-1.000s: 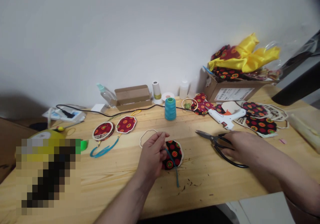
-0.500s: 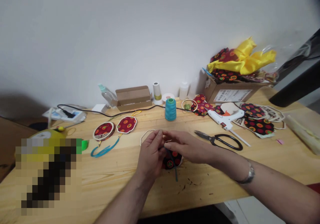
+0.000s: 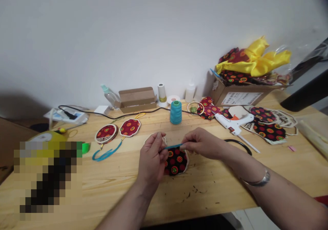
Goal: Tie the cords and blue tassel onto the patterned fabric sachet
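A short bundle of blue thread [image 3: 174,146] is stretched sideways between my two hands. My left hand [image 3: 154,154] pinches its left end, with the fingers curled. At its right end, my right hand [image 3: 198,144] grips it between thumb and fingers. Beneath the thread lies a black fabric piece with red and orange round motifs [image 3: 176,160], pale-edged and partly covered by my left hand. Behind the hands stands a cone of blue thread [image 3: 175,113]. My right hand and wrist hide most of the scissors, leaving a black handle loop [image 3: 241,144] in sight.
Two finished-looking ornaments, one round [image 3: 106,134] and one scalloped [image 3: 130,127] with a blue tassel [image 3: 106,156], lie left. A white glue gun [image 3: 233,122] and patterned cutouts [image 3: 269,131] are right. A cardboard box of fabric [image 3: 239,95] stands behind; a black cable [image 3: 128,115] crosses the back.
My right hand has moved right, away from my left. The blue thread, which hung down over the fabric piece, is now drawn out sideways. More of the fabric shows; the scissors are more covered.
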`<state>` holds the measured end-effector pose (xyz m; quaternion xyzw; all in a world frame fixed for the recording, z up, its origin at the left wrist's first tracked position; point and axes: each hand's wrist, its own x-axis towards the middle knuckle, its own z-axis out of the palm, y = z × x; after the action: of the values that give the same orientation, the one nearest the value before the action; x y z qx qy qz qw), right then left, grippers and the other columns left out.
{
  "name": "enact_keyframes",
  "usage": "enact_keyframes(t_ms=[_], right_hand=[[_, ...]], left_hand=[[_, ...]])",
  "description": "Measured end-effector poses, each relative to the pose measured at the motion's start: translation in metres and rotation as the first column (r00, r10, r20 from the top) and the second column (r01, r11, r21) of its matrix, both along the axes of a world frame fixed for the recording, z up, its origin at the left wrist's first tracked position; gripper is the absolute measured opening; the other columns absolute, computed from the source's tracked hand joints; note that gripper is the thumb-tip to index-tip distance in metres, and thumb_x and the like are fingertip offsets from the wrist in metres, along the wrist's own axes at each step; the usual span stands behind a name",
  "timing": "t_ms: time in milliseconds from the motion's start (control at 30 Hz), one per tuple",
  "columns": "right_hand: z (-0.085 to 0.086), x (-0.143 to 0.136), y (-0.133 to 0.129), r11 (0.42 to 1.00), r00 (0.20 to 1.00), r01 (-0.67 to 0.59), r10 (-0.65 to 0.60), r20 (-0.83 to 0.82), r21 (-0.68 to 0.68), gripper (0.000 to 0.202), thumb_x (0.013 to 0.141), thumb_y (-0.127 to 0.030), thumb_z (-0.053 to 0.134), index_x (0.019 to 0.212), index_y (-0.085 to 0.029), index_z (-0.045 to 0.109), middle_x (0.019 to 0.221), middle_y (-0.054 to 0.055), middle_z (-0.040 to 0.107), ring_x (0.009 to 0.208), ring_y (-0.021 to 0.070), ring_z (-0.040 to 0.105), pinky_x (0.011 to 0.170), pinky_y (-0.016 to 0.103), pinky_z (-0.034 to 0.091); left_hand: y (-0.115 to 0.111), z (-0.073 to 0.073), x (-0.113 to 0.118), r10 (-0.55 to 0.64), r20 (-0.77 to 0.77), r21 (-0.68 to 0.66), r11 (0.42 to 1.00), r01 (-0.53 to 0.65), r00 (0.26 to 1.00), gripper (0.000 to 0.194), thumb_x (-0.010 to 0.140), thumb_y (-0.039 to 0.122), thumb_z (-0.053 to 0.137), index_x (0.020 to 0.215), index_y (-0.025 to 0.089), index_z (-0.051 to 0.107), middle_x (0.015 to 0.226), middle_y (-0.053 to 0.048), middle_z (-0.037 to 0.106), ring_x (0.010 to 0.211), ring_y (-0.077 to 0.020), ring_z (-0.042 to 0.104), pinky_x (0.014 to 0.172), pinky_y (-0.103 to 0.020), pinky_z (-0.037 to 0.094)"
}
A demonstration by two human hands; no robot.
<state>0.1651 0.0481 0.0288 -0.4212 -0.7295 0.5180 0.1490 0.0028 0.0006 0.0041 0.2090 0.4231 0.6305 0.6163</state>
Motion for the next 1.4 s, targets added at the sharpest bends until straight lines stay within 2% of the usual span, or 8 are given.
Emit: enact_keyframes(t_ms=[200, 400, 667, 833, 1000, 1300, 1400], right_hand=[[0.007, 0.018, 0.014, 0.995, 0.995, 0.097, -0.097, 0.000, -0.008, 0.021, 0.076, -0.032, 0.056, 0.070, -0.014, 0.066, 0.052, -0.003, 0.051, 0.046, 0.0069, 0.041, 0.044, 0.019, 0.032], [0.011, 0.025, 0.018, 0.984, 0.985, 0.174, -0.174, -0.003, 0.037, 0.022, 0.075, -0.032, 0.056, 0.062, -0.014, 0.059, 0.049, -0.005, 0.048, 0.043, 0.0057, 0.037, 0.042, 0.019, 0.029], [0.013, 0.023, 0.018, 0.942, 0.971, 0.237, -0.237, -0.026, 0.240, 0.022, 0.076, -0.026, 0.054, 0.059, -0.014, 0.059, 0.051, -0.003, 0.050, 0.047, 0.0067, 0.039, 0.046, 0.019, 0.030], [0.021, 0.028, 0.015, 0.932, 0.974, 0.223, -0.225, -0.026, 0.287, 0.021, 0.078, -0.028, 0.053, 0.063, -0.015, 0.061, 0.052, -0.003, 0.050, 0.047, 0.0067, 0.039, 0.045, 0.019, 0.030], [0.020, 0.032, 0.015, 0.917, 0.972, 0.209, -0.234, 0.033, 0.340, 0.023, 0.080, -0.030, 0.052, 0.066, -0.015, 0.062, 0.054, -0.003, 0.052, 0.048, 0.0071, 0.040, 0.047, 0.019, 0.031], [0.021, 0.039, 0.015, 0.938, 0.968, -0.054, -0.036, 0.250, 0.343, 0.021, 0.081, -0.025, 0.050, 0.072, -0.016, 0.067, 0.060, -0.001, 0.060, 0.057, 0.0097, 0.050, 0.053, 0.020, 0.035], [0.017, 0.037, 0.015, 0.911, 0.953, -0.060, -0.069, 0.294, 0.408, 0.023, 0.083, -0.024, 0.048, 0.077, -0.018, 0.069, 0.070, 0.002, 0.067, 0.065, 0.0133, 0.057, 0.060, 0.023, 0.041]], left_hand=[[-0.001, 0.001, 0.000, 0.020, 0.005, -0.008, 1.000, -0.020, 1.000, 0.017, 0.074, 0.027, 0.067, 0.081, 0.013, 0.060, 0.050, 0.010, 0.029, 0.039, -0.0008, 0.021, 0.037, -0.012, 0.020], [-0.001, 0.001, 0.000, 0.009, 0.012, -0.008, 1.000, -0.009, 1.000, 0.016, 0.075, 0.027, 0.066, 0.082, 0.013, 0.059, 0.051, 0.010, 0.030, 0.039, -0.0004, 0.022, 0.037, -0.012, 0.020], [-0.001, 0.001, 0.000, 0.003, 0.013, -0.003, 1.000, -0.003, 1.000, 0.016, 0.074, 0.027, 0.066, 0.081, 0.014, 0.059, 0.050, 0.010, 0.030, 0.039, -0.0007, 0.023, 0.037, -0.012, 0.020], [-0.003, 0.003, 0.000, -0.013, 0.022, 0.020, 1.000, 0.012, 1.000, 0.015, 0.075, 0.027, 0.066, 0.080, 0.013, 0.060, 0.050, 0.009, 0.029, 0.040, -0.0011, 0.024, 0.038, -0.012, 0.021], [-0.002, 0.003, 0.001, -0.010, 0.032, 0.023, 1.000, 0.010, 0.999, 0.016, 0.074, 0.027, 0.066, 0.080, 0.013, 0.059, 0.050, 0.009, 0.030, 0.039, -0.0007, 0.025, 0.038, -0.012, 0.022], [-0.002, 0.004, 0.000, 0.046, 0.036, 0.023, 0.999, -0.047, 0.998, 0.015, 0.075, 0.027, 0.066, 0.079, 0.014, 0.059, 0.050, 0.010, 0.029, 0.038, -0.0005, 0.024, 0.038, -0.013, 0.021], [-0.004, 0.004, 0.001, 0.041, 0.004, 0.051, 0.998, -0.041, 0.999, 0.017, 0.074, 0.028, 0.067, 0.080, 0.014, 0.060, 0.051, 0.009, 0.030, 0.040, -0.0011, 0.024, 0.038, -0.013, 0.022]])
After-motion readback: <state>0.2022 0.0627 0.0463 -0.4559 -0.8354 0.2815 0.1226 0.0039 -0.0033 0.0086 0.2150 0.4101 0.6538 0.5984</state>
